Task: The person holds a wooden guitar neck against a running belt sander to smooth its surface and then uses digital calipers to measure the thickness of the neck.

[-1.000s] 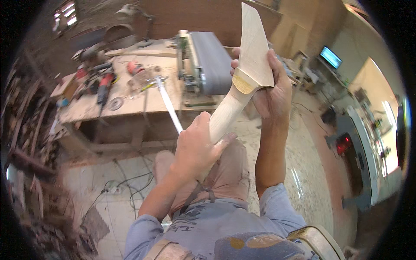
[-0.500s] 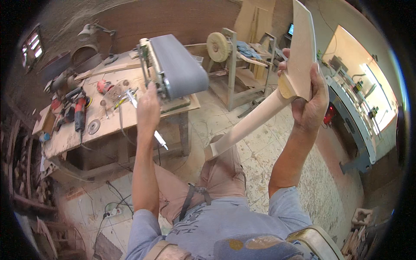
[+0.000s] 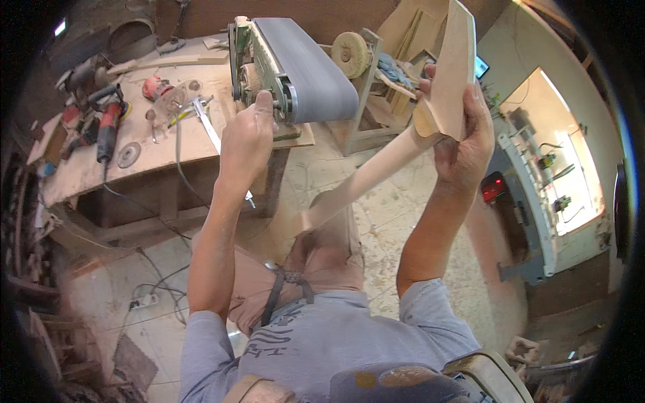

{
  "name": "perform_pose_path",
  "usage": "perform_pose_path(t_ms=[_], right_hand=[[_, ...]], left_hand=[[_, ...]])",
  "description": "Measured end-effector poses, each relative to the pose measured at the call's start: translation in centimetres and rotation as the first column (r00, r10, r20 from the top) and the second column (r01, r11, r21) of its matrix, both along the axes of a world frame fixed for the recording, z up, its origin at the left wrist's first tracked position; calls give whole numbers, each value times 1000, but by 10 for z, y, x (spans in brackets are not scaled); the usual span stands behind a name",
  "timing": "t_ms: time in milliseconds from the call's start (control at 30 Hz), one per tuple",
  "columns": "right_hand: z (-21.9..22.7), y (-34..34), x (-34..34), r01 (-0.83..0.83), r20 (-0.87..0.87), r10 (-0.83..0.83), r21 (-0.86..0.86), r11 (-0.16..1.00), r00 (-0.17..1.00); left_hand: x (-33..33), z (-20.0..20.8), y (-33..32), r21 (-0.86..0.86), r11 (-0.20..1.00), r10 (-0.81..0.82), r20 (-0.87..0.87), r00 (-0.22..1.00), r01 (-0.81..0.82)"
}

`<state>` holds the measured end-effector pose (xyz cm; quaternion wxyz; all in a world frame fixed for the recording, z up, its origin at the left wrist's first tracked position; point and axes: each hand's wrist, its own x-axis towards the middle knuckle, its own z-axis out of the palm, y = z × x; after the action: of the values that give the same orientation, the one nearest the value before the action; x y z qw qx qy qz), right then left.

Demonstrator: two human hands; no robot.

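Note:
A belt sander (image 3: 306, 70) with a wide grey belt stands at the bench's right end. My left hand (image 3: 248, 138) is closed in a fist with its thumb up, against the sander's near side beside the front roller. What its fingers hold is hidden. My right hand (image 3: 470, 131) grips a pale wooden piece (image 3: 376, 164), shaped like an instrument neck, at its broad flat end. The fingers wrap behind this end, which points up. From there the long rounded shaft slopes down to the left, its lower end close to my leg.
On the wooden workbench (image 3: 74, 178) lie an angle grinder (image 3: 109, 127), a caliper (image 3: 208, 124), a disc (image 3: 128, 154) and cables. Behind the sander is a buffing wheel (image 3: 350, 55) on a wooden frame. At right stands a grey machine (image 3: 531, 221). A power strip (image 3: 143, 301) lies on the tiled floor.
The view has shifted, so the bench and sander sit differently in the picture. My left hand's thumb now shows raised near the roller. My right hand still holds the wooden piece.

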<state>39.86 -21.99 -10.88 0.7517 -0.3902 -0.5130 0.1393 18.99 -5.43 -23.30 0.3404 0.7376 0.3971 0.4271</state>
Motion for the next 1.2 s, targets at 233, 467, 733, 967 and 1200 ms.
perform_pose_path(t_ms=[233, 467, 733, 967, 1200], right_hand=[[-10, 32, -10, -106, -65, 101, -77, 991, 993], [-10, 5, -11, 53, -22, -58, -185, 981, 998], [-5, 32, -14, 64, -11, -68, -204, 977, 998], [-9, 47, -29, 49, -27, -55, -175, 983, 998], [-3, 55, -39, 93, -7, -96, -184, 978, 995]], left_hand=[[32, -126, -65, 126, 926, -377, 258, 889, 356], [-28, -145, -40, 88, 972, 212, 55, 976, -217], [-54, -194, 21, -368, 893, 239, -98, 966, -258], [-138, -171, 39, 143, 819, 561, -402, 724, -556], [-39, -135, -28, -82, 937, -298, 324, 898, 340]])
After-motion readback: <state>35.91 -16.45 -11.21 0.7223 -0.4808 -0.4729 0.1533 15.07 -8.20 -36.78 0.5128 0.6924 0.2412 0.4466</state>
